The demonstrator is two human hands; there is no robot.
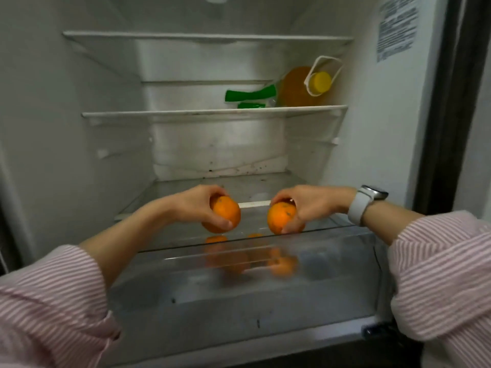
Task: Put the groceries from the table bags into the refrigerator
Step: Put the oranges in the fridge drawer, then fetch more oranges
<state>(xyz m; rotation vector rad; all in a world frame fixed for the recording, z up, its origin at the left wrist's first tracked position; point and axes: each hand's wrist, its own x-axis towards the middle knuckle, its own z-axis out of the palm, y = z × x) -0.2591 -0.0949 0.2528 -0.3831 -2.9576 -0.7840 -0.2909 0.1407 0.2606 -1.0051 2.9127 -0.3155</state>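
Hands [198,201] [308,201] with oranges [224,215] [283,217] below bottle-laden shelf [212,112].

Both hands reach forward, left [198,205] and right [308,205], fingers curled in grips.

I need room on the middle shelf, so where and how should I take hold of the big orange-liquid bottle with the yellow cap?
Grip the white carry handle looped around the yellow cap. The bottle leans with that end up and toward the front right, so come straight in from the open front on the right. The green-labelled bottles lie against its left, blocking that side.
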